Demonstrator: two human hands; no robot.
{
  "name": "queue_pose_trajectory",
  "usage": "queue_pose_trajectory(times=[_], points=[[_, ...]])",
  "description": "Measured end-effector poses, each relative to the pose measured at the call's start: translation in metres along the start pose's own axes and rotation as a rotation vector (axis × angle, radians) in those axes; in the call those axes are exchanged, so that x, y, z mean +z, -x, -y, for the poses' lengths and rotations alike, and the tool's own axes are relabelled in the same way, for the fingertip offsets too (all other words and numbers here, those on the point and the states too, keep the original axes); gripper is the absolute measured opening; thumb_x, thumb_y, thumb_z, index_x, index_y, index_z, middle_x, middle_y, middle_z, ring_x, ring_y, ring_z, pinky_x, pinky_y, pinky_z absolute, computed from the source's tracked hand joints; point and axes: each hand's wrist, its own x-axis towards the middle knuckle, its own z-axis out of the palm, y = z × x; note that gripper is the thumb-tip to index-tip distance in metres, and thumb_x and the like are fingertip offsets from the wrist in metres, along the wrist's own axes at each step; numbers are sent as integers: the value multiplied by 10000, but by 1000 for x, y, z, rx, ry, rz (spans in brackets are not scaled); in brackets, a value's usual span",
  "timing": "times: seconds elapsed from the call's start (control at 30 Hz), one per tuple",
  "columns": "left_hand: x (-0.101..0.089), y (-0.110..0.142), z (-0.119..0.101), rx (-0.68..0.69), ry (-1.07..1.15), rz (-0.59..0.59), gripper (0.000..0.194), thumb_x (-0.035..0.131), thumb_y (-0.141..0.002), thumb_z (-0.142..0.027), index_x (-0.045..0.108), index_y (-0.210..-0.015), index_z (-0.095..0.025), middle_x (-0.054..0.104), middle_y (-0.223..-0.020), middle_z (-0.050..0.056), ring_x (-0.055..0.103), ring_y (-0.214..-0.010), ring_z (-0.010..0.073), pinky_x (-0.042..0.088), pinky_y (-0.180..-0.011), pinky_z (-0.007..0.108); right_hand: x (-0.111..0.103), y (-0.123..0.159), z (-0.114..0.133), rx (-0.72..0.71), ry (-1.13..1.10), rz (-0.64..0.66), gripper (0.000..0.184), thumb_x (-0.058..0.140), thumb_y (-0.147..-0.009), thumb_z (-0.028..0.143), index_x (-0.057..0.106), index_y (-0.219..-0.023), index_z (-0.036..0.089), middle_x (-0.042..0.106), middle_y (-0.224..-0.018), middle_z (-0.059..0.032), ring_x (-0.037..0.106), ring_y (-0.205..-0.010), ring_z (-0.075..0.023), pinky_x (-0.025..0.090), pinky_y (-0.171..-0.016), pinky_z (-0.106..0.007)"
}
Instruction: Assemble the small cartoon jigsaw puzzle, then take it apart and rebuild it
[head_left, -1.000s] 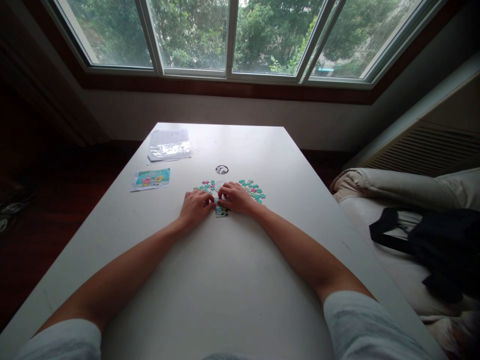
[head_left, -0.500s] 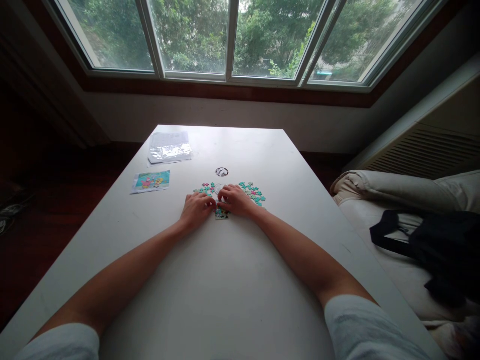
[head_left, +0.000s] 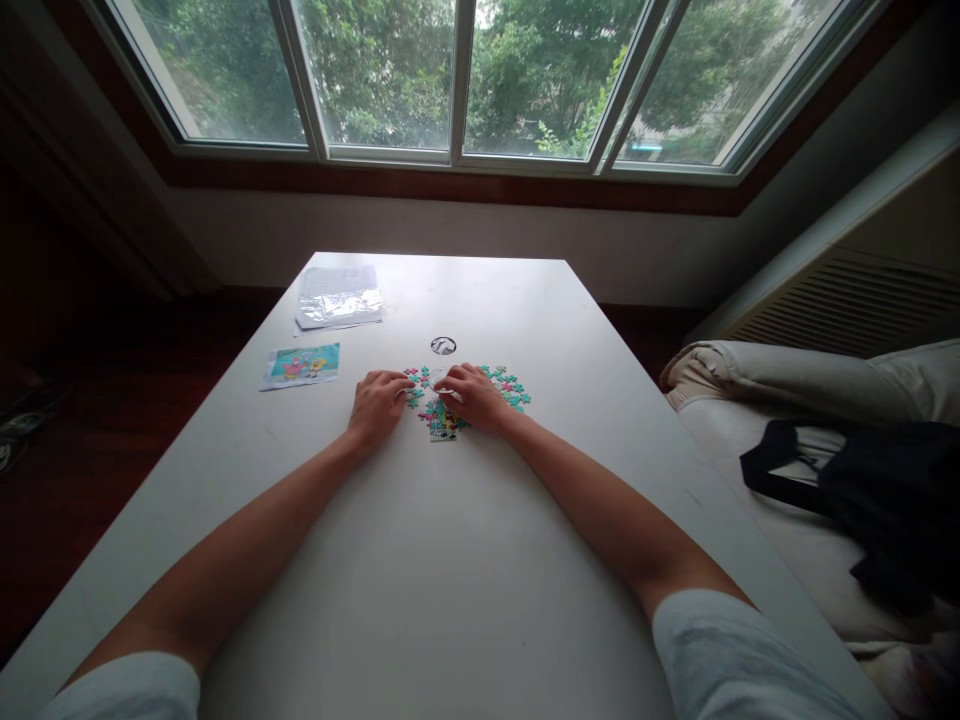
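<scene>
A partly joined jigsaw puzzle (head_left: 443,424) with a colourful picture lies flat on the white table (head_left: 450,560). My right hand (head_left: 475,396) rests at its upper right side, fingers curled in together; whatever they pinch is too small to make out. Left of the puzzle, my left hand (head_left: 377,408) reaches to a small group of loose puzzle pieces (head_left: 414,396), its thumb and bent fingers slightly apart. More loose teal and pink pieces (head_left: 513,386) spread beyond my right hand. Between the hands sits a clear round object (head_left: 441,379), partly covered by my right fingers.
A picture sheet (head_left: 304,365) with cartoon figures lies at the left of the table. Behind it are papers in a clear plastic sleeve (head_left: 340,296). A dark-rimmed round item (head_left: 443,345) lies past the pieces. A sofa with a dark bag (head_left: 885,490) stands to the right.
My left hand has drawn away from the puzzle, leftward to the loose pieces, uncovering more of the puzzle. My right hand has stayed almost in place.
</scene>
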Motion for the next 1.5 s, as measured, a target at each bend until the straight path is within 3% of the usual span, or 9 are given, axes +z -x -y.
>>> queue_pose_trajectory(times=[0.1,0.3,0.47,0.73,0.97,1.1,1.3,1.4,1.5], points=[[1,1,-1,55,18,33,364,563,-880,-117,748,-1126,-312,696,-1236,34,507,-1247,279,385,-1076,466,2,0,1,-2,9,6,206,581,-969,232,703,-1131,270,643,-1115,-84,510,-1069,-255,366,-909,-383],[0,0,5,24,16,36,294,573,-877,-133,771,-1019,-297,699,-1199,23,525,-1218,263,407,-1097,454,-1,1,-5,59,10,-32,197,564,-974,202,723,-1083,246,672,-1098,-81,525,-1057,-246,360,-912,-380],[-7,-5,16,-14,67,16,332,509,-893,-107,771,-1011,-273,712,-1179,9,551,-1184,238,437,-1078,407,-19,0,-16,143,-23,-82,205,540,-990,221,744,-1003,239,708,-1002,-59,572,-985,-219,362,-884,-352],[-15,-14,39,-112,58,-51,367,455,-854,-73,763,-945,-251,732,-1108,13,588,-1107,239,444,-1040,406,-51,-1,-35,245,-43,-38,177,583,-961,247,758,-961,227,710,-851,-29,590,-799,-168,390,-785,-294],[-10,-12,41,-99,39,-45,333,467,-878,-104,757,-946,-252,729,-1086,25,580,-1111,250,450,-1028,419,-37,1,-37,249,-33,-24,166,591,-948,210,756,-952,216,709,-856,-34,587,-793,-167,403,-779,-293],[-10,-11,30,-33,30,-39,300,490,-914,-143,752,-1008,-254,729,-1115,29,567,-1154,249,450,-1056,428,-20,0,-21,210,28,-11,171,593,-960,236,754,-1016,226,706,-952,-66,576,-933,-212,418,-866,-339],[-3,-5,13,153,-7,49,313,542,-948,-217,713,-1201,-282,684,-1289,17,499,-1283,263,412,-1132,476,-3,-5,9,24,115,71,369,513,-1021,392,625,-1357,291,590,-1392,-91,443,-1322,-279,383,-1062,-439],[-1,-4,11,170,-41,63,290,550,-967,-288,712,-1208,-291,673,-1315,23,479,-1312,277,412,-1130,504,0,-5,12,9,138,96,379,475,-1036,408,618,-1375,316,520,-1493,-68,359,-1432,-287,330,-1139,-472],[-2,-3,12,154,-56,59,256,546,-974,-319,736,-1140,-274,691,-1271,35,491,-1301,281,421,-1122,506,0,-3,9,0,110,98,347,470,-1038,417,665,-1316,344,535,-1487,-42,363,-1447,-283,322,-1157,-478]])
